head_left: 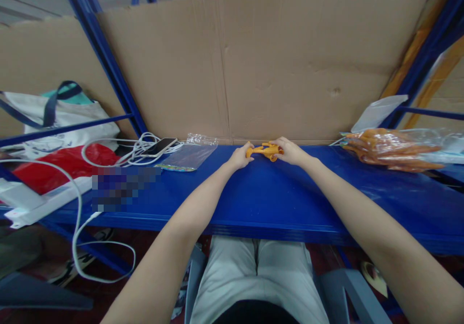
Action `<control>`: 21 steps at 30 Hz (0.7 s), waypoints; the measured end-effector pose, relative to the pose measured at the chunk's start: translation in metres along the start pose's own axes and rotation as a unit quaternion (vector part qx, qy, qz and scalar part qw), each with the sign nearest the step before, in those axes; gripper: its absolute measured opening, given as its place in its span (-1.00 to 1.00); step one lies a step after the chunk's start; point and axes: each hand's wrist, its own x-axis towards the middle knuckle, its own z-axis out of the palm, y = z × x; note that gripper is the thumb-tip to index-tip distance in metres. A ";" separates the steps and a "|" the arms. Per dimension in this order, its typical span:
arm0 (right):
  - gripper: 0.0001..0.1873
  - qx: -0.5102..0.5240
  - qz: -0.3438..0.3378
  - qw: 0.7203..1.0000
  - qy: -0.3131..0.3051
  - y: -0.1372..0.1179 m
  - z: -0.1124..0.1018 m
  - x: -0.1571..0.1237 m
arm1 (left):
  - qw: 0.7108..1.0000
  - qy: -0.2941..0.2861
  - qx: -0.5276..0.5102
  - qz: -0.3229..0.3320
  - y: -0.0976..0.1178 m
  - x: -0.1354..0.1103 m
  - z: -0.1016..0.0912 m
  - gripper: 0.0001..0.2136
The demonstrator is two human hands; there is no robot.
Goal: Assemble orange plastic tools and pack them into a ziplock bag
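An orange plastic toy figure (267,152), with a thin ribbed middle and small jutting parts, is held sideways just over the blue shelf (268,198). Its exact kind is too small to make out. My left hand (239,156) is closed on the narrow left end. The bulkier right end is gripped by my right hand (290,152), whose fingers partly cover it. A flat clear plastic bag (190,155) lies to the left of my left hand.
Left on the shelf are a phone (159,147), white cables (139,145), a power strip (50,200), a red bag (68,167) and a cloth tote (72,123). Bagged orange parts (391,147) sit at right. A cardboard wall (275,63) stands behind, between blue posts (108,67).
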 end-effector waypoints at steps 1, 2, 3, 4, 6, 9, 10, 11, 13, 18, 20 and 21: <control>-0.49 0.017 0.016 1.000 0.005 0.001 0.001 0.001 | 1.000 -0.007 -0.005 -0.007 0.000 0.000 -0.001 -0.61; -0.50 0.037 0.035 0.999 0.008 0.002 0.002 0.001 | 1.000 -0.013 -0.015 -0.014 0.000 -0.001 -0.002 -0.62; -0.52 0.059 0.056 0.997 0.009 0.003 0.003 0.001 | 0.999 -0.019 -0.025 -0.019 0.000 -0.001 -0.002 -0.63; -0.56 0.081 0.077 0.994 0.008 0.003 0.003 0.002 | 0.999 -0.024 -0.034 -0.022 -0.001 -0.001 -0.002 -0.63; -0.63 0.120 0.113 0.986 0.009 0.003 0.004 0.002 | 0.999 -0.027 -0.042 -0.022 -0.001 -0.001 -0.001 -0.63; -0.68 0.161 0.159 0.974 0.018 -0.001 0.005 0.002 | 0.999 -0.022 -0.043 -0.016 -0.003 -0.001 0.000 -0.63; -0.69 0.169 0.172 0.970 0.019 -0.003 0.004 0.003 | 0.999 -0.021 -0.045 -0.015 -0.003 -0.001 0.000 -0.64; -0.70 0.174 0.183 0.968 0.018 -0.005 0.004 0.003 | 0.999 -0.020 -0.048 -0.015 -0.003 0.000 0.001 -0.64; -0.70 0.172 0.199 0.965 0.014 -0.011 0.002 0.004 | 0.998 -0.020 -0.058 -0.018 -0.004 0.000 0.001 -0.65; -0.69 0.188 0.223 0.957 0.011 -0.018 -0.004 0.003 | 0.996 -0.023 -0.085 -0.027 -0.003 -0.001 0.000 -0.70; -0.63 0.223 0.220 0.950 0.000 -0.016 -0.008 0.002 | 0.995 -0.027 -0.096 -0.029 -0.002 -0.003 0.000 -0.72; -0.58 0.240 0.219 0.946 -0.008 -0.015 -0.009 0.002 | 0.994 -0.031 -0.101 -0.030 -0.001 -0.003 -0.001 -0.72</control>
